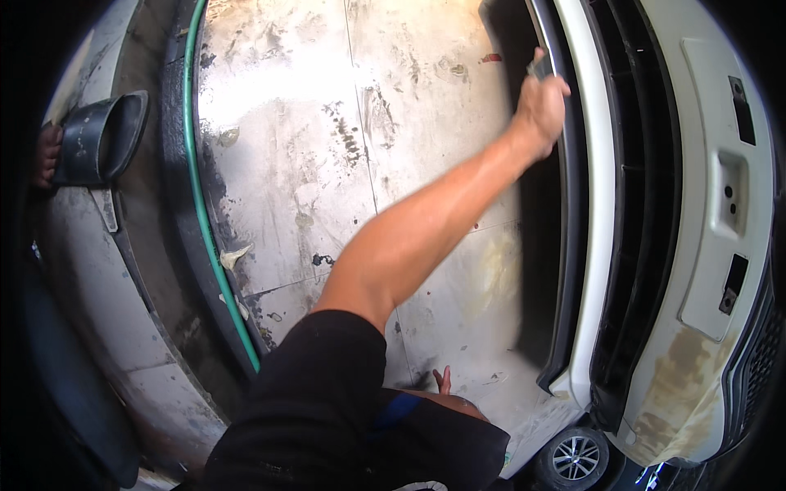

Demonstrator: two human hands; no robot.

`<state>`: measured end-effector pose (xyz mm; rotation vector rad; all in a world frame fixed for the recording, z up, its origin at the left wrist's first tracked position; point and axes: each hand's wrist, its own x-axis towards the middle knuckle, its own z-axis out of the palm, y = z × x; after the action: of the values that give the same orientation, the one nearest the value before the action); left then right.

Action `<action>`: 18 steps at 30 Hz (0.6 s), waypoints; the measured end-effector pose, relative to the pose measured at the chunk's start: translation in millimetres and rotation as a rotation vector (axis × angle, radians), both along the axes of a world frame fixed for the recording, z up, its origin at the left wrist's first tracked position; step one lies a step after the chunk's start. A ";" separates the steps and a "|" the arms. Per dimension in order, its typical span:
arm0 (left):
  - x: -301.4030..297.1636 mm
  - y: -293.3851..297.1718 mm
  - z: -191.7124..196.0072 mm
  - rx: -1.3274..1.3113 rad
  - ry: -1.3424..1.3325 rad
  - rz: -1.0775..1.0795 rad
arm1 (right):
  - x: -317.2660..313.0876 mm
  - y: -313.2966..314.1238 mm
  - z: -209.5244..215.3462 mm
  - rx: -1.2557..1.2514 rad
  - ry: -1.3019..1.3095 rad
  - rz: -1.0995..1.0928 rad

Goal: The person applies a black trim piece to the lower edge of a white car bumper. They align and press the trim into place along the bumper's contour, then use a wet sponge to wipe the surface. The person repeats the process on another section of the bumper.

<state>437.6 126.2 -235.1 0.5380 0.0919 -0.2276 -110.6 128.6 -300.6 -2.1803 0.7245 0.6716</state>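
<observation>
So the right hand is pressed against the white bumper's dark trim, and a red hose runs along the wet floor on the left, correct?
Not quite: the hose is green, not red, as the head view shows. The rest holds: the right hand is up against the dark trim of the white bumper, and the hose runs along the wet floor on the left.

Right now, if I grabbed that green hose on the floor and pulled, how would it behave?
The hose would probably flex and snake rather than lift stiffly, since it already lies in a long curve. The floor looks wet, so it may feel slippery. It likely drags rather than rolls.
</observation>
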 end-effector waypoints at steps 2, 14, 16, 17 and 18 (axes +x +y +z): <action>-41.9 -6.1 -2.8 -0.036 -0.116 0.019 | -0.6 2.2 0.2 -0.004 -0.008 -0.002; -210.7 90.7 -55.5 0.070 -0.229 -0.812 | 168.8 -16.2 68.3 -0.002 -0.663 -0.549; -207.0 97.4 -52.3 0.131 -0.304 -1.069 | 187.5 -33.0 66.9 0.256 -0.676 -0.547; -205.3 97.5 -48.1 0.228 -0.444 -1.168 | 189.9 -38.9 66.2 0.382 -0.681 -0.544; -203.5 95.9 -44.4 0.326 -0.587 -1.264 | 184.7 -38.7 64.3 0.236 -0.678 -0.568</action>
<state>234.2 222.1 -279.5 0.9151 -0.8246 -1.2847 74.1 89.9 -236.3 -1.6939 0.7829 -0.2593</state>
